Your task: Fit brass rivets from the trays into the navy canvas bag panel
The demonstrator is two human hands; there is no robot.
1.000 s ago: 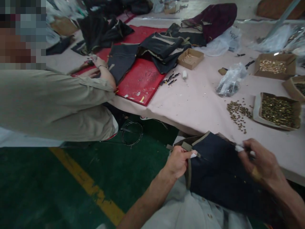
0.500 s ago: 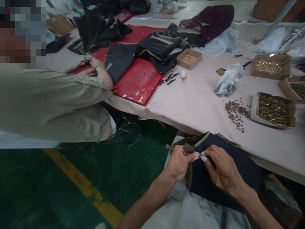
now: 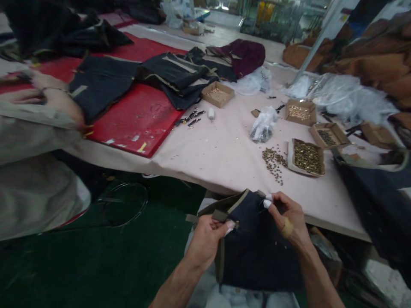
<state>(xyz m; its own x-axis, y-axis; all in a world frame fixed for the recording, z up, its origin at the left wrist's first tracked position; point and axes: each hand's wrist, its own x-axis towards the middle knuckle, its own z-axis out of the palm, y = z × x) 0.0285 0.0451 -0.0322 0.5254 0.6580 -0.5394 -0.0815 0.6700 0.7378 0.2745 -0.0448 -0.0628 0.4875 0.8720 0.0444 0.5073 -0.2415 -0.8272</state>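
A dark navy fabric piece [image 3: 257,252] with olive edging, perhaps part of a bag, lies across my lap against the table edge. My left hand [image 3: 210,235] is closed on its left border, beside an olive strap tab [image 3: 220,215], with the thumb on top. A small brass-coloured rivet [image 3: 237,223] shows in the cloth by that thumb. My right hand [image 3: 287,216] is pinched over the upper part of the fabric, white wrapping on its fingertips; what lies between them is too small to make out. A tan patch sits near its thumb base.
Loose rivets [image 3: 274,162] lie beside a box of brass rivets [image 3: 306,157] on the covered table [image 3: 218,149]. Behind are more small-parts boxes and a plastic bag [image 3: 263,124]. A co-worker's sleeve [image 3: 35,132] is at left by a red board [image 3: 128,124]. Dark fabric [image 3: 379,205] hangs at right.
The view has swung to the right. My right hand has moved away from my left thumb, up and right over the fabric; my left hand keeps its hold on the border.
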